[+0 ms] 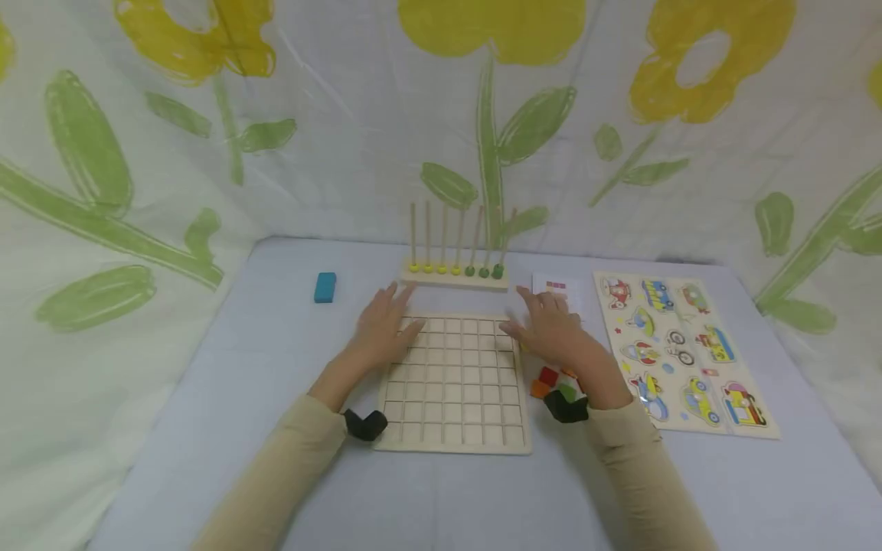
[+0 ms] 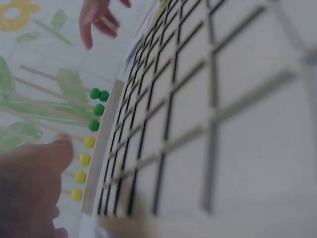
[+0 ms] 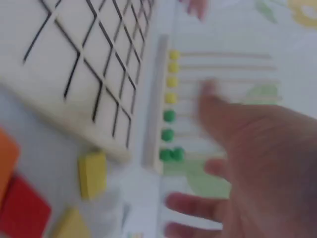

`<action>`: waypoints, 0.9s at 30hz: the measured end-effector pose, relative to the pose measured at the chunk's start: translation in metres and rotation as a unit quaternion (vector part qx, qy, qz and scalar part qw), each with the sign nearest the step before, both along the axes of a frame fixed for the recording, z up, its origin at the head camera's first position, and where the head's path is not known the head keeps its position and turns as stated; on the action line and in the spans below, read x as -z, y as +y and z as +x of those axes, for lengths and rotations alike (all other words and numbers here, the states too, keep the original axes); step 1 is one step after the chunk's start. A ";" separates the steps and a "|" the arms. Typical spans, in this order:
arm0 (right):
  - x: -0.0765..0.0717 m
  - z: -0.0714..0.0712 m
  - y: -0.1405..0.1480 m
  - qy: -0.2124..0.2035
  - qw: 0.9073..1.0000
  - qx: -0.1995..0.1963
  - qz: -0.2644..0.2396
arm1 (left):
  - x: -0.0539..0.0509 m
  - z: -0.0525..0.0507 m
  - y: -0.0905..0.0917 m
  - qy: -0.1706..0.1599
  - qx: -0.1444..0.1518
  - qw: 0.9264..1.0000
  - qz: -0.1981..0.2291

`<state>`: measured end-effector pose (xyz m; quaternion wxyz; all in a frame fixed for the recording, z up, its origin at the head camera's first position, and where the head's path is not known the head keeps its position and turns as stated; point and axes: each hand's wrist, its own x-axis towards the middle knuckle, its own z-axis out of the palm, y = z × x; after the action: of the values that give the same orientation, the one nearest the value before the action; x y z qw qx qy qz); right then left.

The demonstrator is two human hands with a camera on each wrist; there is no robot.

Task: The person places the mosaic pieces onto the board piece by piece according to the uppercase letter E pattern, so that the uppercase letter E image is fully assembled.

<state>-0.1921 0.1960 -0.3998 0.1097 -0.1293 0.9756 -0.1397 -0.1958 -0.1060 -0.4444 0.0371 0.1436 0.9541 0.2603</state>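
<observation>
Left hand (image 1: 379, 329) and right hand (image 1: 549, 329), fingers relaxed, holding nothing, bracket the grid board (image 1: 451, 375) flat on surface (image 1: 237, 390) nearside of bead rack (image 1: 455, 281); I'd steady both side edges evenly.

The tabletop (image 1: 227, 398) is finished in a pale, bluish white and is bordered at the rear and both sides by white sheeting (image 1: 331, 168). Large yellow flowers (image 1: 244, 46) are displayed across the sheeting, with green stems (image 1: 488, 138) and leaves (image 1: 89, 145) in a hand-drawn style. Creases are noted in the material — mostly shallow. The area is lit softly and evenly — faint shadows only are cast on the tabletop.
</observation>
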 end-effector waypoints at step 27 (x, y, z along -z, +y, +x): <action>0.027 0.006 0.023 0.059 0.991 -0.096 -0.072 | 0.045 0.041 -0.032 0.098 0.044 0.994 -0.013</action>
<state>-0.1860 0.2189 -0.4272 0.0554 -0.2382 0.9508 -0.1902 -0.1545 -0.1377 -0.4891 -0.0429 0.2095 0.9492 0.2308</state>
